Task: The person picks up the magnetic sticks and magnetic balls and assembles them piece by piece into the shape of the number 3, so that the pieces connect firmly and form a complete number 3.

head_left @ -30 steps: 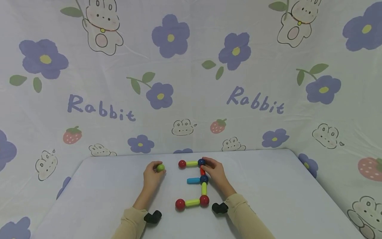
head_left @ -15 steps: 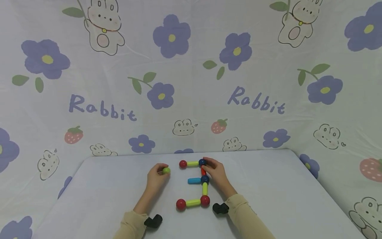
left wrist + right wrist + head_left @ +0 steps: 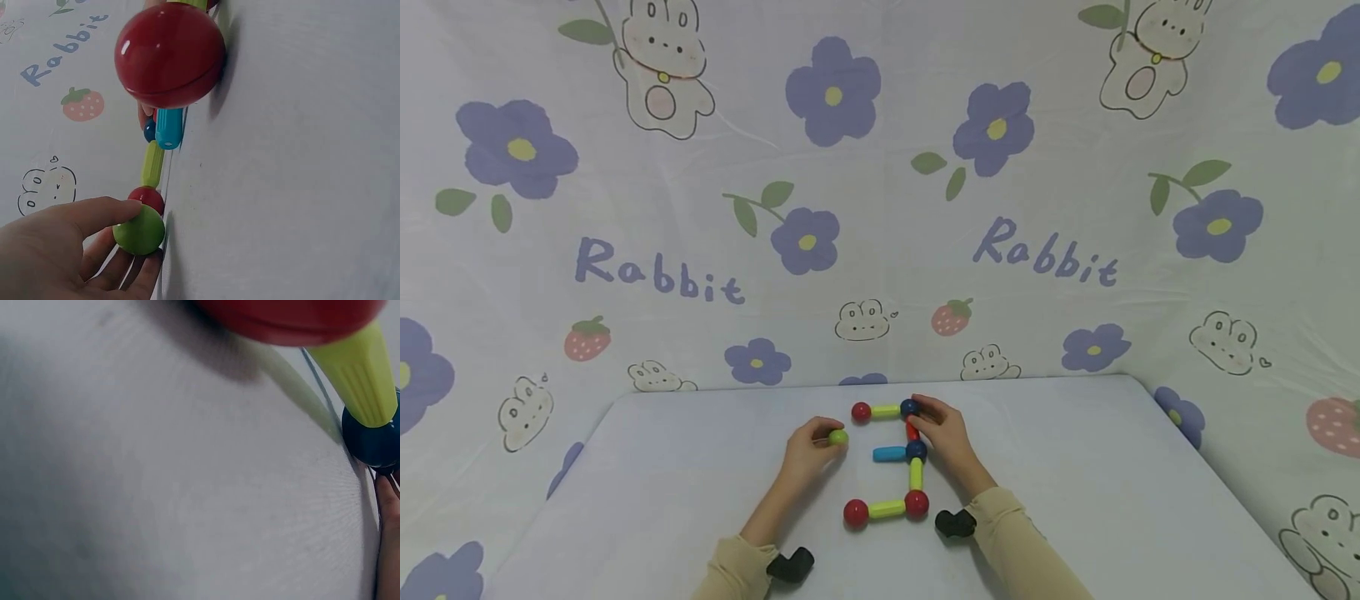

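Observation:
My left hand [image 3: 808, 457] pinches a green ball [image 3: 838, 437] between thumb and fingers, left of a light blue rod [image 3: 890, 454]; a gap separates ball and rod. That rod joins a figure of balls and rods lying on the table. My right hand [image 3: 946, 429] holds the figure's far right corner, its fingers about a dark blue ball [image 3: 909, 407] beside a red rod [image 3: 913, 430]. A yellow-green rod and a red ball [image 3: 861, 412] extend left from there. Nearer me are a second dark blue ball [image 3: 916, 451] and two red balls. The right wrist view shows only part of that hand.
The white table [image 3: 1075, 483] reaches back to a cloth backdrop [image 3: 880, 208] printed with rabbits and flowers. Black wrist pieces [image 3: 792, 565] sit at both sleeves. A large red ball [image 3: 169, 55] stands close in the left wrist view.
My left hand has moved right and slightly nearer me with the green ball, closer to the light blue rod. The right hand and the figure have stayed in place.

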Motion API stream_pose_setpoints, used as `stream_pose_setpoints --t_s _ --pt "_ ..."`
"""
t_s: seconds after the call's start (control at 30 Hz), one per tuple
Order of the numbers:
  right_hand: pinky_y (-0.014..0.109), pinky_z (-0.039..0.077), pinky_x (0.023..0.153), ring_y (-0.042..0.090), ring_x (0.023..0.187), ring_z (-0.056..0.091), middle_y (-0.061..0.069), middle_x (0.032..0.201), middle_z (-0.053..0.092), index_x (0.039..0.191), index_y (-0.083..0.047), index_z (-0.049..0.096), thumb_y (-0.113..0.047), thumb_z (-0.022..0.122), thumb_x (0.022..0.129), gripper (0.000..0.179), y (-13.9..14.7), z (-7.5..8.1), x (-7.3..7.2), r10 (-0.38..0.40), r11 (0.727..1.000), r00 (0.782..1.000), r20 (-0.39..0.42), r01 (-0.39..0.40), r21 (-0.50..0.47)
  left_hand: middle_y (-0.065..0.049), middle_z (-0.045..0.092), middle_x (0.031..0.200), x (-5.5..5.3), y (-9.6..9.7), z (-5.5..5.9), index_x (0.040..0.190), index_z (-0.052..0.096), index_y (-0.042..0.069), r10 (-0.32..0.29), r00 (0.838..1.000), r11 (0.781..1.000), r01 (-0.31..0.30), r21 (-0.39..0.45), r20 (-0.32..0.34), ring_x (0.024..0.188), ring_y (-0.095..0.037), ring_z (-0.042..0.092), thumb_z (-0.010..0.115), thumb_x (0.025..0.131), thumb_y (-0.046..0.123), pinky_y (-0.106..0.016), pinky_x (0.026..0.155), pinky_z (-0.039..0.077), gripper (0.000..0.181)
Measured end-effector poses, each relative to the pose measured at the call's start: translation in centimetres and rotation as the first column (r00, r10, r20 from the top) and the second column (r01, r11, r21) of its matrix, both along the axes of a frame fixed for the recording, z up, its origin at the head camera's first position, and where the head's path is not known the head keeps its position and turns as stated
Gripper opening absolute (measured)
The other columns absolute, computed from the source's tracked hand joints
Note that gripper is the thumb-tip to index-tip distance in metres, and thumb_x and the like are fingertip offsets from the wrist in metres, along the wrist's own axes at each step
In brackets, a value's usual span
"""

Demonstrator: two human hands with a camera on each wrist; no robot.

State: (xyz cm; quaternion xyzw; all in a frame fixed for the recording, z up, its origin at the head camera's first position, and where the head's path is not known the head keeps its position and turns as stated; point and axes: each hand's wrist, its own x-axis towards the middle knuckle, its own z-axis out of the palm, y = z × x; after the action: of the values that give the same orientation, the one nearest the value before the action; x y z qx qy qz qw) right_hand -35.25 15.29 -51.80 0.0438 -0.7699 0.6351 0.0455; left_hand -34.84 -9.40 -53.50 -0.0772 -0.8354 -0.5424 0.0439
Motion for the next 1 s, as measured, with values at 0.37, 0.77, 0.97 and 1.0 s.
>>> stream_pose_setpoints --t_s 0.37,0.77,0.97,1.0 --pt "0.039 0.042 0.109 0.034 0.134 0.049 0.022 0.143 0.052 0.136 0.004 0.051 -0.004 0.068 0.089 0.051 -0.1 0.0 -0.1 0.000 1.000 1.000 0.011 0.000 0.002 -0.011 0.067 0.117 0.2 0.5 0.0 0.114 0.067 0.009 -0.114 0.993 0.993 0.114 -0.015 -0.006 0.114 -0.027 0.062 0.072 0.084 0.004 -0.036 0.097 0.054 0.030" --pt "0.038 0.042 0.109 0.035 0.136 0.047 0.022 0.144 0.050 0.137 0.003 0.051 -0.004 0.069 0.088 0.053 0.0 0.1 -0.2 0.017 1.000 1.000 0.018 -0.017 -0.010 -0.009 0.066 0.118 0.6 1.2 0.2 0.112 0.069 0.013 -0.220 0.975 0.972 0.219 -0.080 -0.007 0.110 -0.023 0.062 0.071 0.085 0.004 -0.040 0.099 0.053 0.028" --pt "0.039 0.042 0.109 0.035 0.136 0.047 0.023 0.144 0.050 0.136 0.003 0.052 -0.003 0.069 0.087 0.053 0.1 0.0 -0.1 0.013 1.000 1.000 0.025 -0.012 -0.018 -0.007 0.066 0.113 0.5 1.6 -0.1 0.110 0.065 0.012 -0.267 0.964 0.957 0.264 -0.117 -0.015 0.108 -0.023 0.062 0.074 0.084 0.008 -0.041 0.098 0.053 0.028" --pt "0.039 0.042 0.109 0.035 0.136 0.048 0.023 0.144 0.050 0.136 0.003 0.052 -0.003 0.069 0.087 0.053 0.1 0.0 -0.1 0.012 1.000 1.000 0.025 -0.012 -0.018 -0.006 0.066 0.113 0.4 1.6 -0.2 0.110 0.065 0.013 -0.273 0.962 0.955 0.268 -0.124 -0.019 0.107 -0.022 0.062 0.075 0.083 0.010 -0.040 0.098 0.053 0.029"
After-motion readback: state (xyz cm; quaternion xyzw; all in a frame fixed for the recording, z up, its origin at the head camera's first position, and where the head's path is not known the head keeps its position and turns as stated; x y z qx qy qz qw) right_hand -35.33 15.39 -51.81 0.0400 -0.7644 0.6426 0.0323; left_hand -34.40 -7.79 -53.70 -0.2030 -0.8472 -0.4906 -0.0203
